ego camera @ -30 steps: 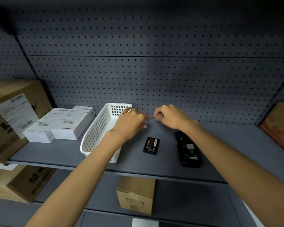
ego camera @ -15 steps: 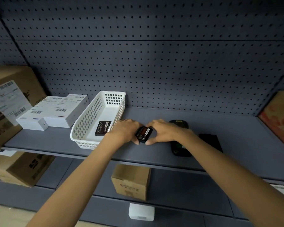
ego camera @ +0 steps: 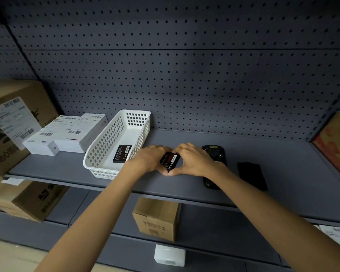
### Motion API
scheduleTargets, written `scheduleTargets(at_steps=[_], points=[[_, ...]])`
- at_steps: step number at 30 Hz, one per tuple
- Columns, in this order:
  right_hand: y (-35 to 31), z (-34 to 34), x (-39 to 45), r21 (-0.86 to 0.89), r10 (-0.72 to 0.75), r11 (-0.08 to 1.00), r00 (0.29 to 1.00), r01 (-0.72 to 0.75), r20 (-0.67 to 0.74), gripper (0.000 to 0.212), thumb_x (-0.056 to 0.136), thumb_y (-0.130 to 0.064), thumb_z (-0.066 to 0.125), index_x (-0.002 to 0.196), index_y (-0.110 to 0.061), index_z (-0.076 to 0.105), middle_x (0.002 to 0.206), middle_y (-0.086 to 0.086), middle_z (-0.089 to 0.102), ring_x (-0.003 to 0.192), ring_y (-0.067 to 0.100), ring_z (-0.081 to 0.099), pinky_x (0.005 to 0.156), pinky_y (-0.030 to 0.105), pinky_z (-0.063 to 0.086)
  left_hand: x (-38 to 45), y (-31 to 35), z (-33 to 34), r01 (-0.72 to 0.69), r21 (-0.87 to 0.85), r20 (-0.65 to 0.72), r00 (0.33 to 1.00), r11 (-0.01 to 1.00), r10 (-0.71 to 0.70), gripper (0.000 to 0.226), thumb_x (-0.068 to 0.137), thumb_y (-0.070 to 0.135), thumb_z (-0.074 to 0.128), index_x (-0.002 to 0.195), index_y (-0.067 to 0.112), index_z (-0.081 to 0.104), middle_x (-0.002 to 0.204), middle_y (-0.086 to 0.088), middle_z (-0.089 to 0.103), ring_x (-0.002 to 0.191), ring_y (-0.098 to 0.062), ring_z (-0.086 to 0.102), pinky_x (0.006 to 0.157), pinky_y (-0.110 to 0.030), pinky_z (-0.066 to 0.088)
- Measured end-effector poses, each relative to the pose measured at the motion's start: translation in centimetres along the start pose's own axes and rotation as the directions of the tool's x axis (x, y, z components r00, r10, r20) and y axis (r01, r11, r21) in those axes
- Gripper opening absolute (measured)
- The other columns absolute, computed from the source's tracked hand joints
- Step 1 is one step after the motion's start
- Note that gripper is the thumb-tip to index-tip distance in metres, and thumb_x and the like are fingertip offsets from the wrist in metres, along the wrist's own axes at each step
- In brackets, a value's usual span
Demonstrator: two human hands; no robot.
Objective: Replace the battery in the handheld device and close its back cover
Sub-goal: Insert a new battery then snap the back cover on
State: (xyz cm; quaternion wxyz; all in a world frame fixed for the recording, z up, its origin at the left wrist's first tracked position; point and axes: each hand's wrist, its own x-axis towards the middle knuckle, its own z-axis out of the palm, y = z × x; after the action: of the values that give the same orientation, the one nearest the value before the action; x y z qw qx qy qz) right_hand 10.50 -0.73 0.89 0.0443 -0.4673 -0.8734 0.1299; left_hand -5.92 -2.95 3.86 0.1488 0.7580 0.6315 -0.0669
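A black battery (ego camera: 170,160) with a red label is held between my left hand (ego camera: 150,159) and my right hand (ego camera: 192,160), tilted just above the grey shelf (ego camera: 283,173). Right behind my right hand lies the black handheld device (ego camera: 214,152), back side up, partly hidden by my wrist. Its flat black back cover (ego camera: 251,175) lies on the shelf to the right of it. A second black battery (ego camera: 122,154) lies inside the white perforated basket (ego camera: 106,152) on the left.
Two white labelled boxes (ego camera: 67,134) sit left of the basket, with a large cardboard box (ego camera: 12,122) beyond them. An orange-patterned box (ego camera: 336,144) stands at the right end. A small cardboard box (ego camera: 156,218) rests on the lower shelf. Pegboard backs the shelf.
A second ago the battery lay on the shelf with both hands behind it. Both hands came forward and took hold of it; since half a second ago they have barely moved.
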Motion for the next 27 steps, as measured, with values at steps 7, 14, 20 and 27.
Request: scheduleTargets(at_steps=[7, 14, 20, 27], points=[[0.4, -1.0, -0.4, -0.009, -0.021, 1.000, 0.997, 0.021, -0.077, 0.088, 0.065, -0.065, 0.073, 0.139, -0.024, 0.048, 0.131, -0.004, 0.057, 0.125, 0.017, 0.046, 0.095, 0.037, 0.040, 0.2, 0.1, -0.3, 0.008, -0.049, -0.032, 0.999, 0.999, -0.009, 0.085, 0.070, 0.032, 0.084, 0.142, 0.026, 0.040, 0.137, -0.002, 0.055, 0.131, -0.026, 0.048, 0.104, -0.043, 0.043], [1.8, -3.5, -1.5, 0.084, 0.020, 0.996, 0.996, -0.012, -0.090, 0.074, 0.068, -0.062, 0.071, 0.132, -0.031, 0.054, 0.121, -0.005, 0.060, 0.120, 0.015, 0.047, 0.093, 0.036, 0.043, 1.0, 1.1, -1.7, -0.010, -0.088, -0.022, 1.000, 0.996, 0.008, 0.089, 0.068, 0.024, 0.086, 0.143, 0.027, 0.038, 0.129, -0.005, 0.061, 0.126, -0.029, 0.050, 0.104, -0.045, 0.044], [3.7, -6.1, -3.7, 0.220, 0.067, 0.974, 0.996, -0.051, -0.065, 0.063, 0.075, -0.049, 0.073, 0.132, -0.032, 0.054, 0.127, -0.006, 0.061, 0.119, 0.015, 0.053, 0.095, 0.038, 0.047, 1.7, 2.8, -2.5, -0.132, -0.215, -0.070, 0.990, 0.968, 0.120, 0.087, 0.069, 0.021, 0.086, 0.145, 0.023, 0.043, 0.132, -0.001, 0.063, 0.130, -0.024, 0.050, 0.111, -0.039, 0.037], [6.9, -7.1, -6.8, 0.342, 0.131, 0.933, 0.991, -0.111, -0.036, 0.068, 0.072, -0.052, 0.073, 0.135, -0.038, 0.052, 0.127, -0.013, 0.063, 0.121, 0.005, 0.056, 0.103, 0.036, 0.047, 2.4, 4.9, -2.8, -0.224, -0.588, -0.023, 0.965, 0.777, 0.261, 0.068, 0.085, 0.031, 0.074, 0.145, 0.016, 0.046, 0.132, -0.005, 0.060, 0.124, -0.017, 0.056, 0.107, -0.028, 0.040]])
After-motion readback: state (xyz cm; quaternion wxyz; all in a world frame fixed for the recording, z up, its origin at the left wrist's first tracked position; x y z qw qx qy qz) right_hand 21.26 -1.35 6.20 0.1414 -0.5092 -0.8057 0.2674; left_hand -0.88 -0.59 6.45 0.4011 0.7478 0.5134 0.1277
